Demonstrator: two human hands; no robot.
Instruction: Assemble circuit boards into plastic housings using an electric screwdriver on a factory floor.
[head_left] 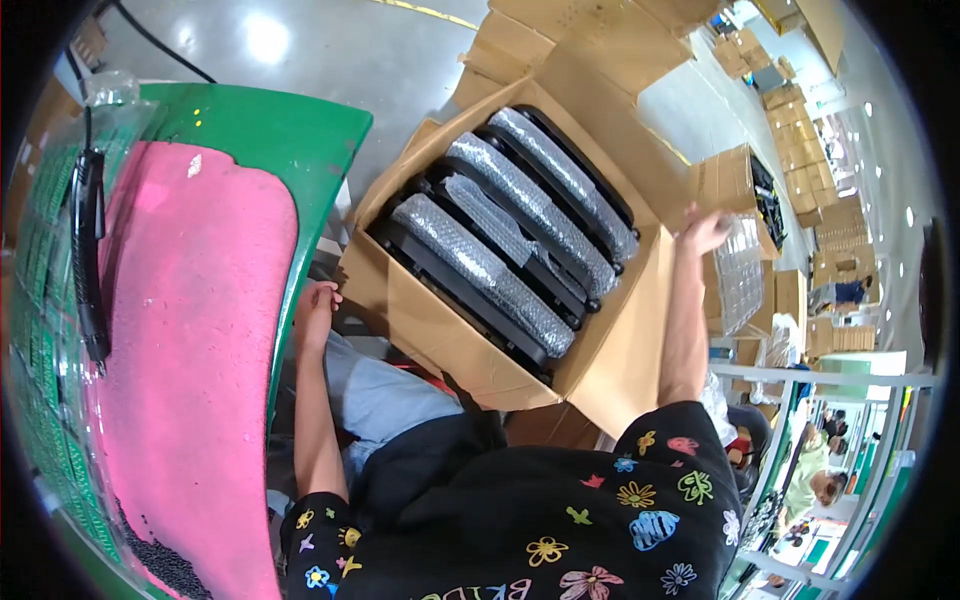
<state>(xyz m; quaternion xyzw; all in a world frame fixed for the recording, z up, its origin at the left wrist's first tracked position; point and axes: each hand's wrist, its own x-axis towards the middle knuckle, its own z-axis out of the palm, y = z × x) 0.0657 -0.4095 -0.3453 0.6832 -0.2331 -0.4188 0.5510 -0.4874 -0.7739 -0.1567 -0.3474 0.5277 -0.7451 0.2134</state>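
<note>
A large open cardboard box (470, 362) stands before me, tilted in view. Inside, several long black parts (440, 285) lie side by side in a slanting row, with strips of bubble wrap (485, 275) over and between them. My left hand (317, 302) is beside the box's left corner, next to the green table; its fingers are curled together with nothing visible in them. Raised past the box's right side, my right hand (704, 232) has its fingers bent around the upper edge of a clear bubble wrap sheet (740, 280), which hangs down beside it.
On my left is a green table (320, 125) with a pink mat (200, 330). A black corded tool (90, 260) hangs above it, and small black pellets (165, 565) lie at its near end. Another carton (725, 180) of black parts stands right; people and metal frames are beyond.
</note>
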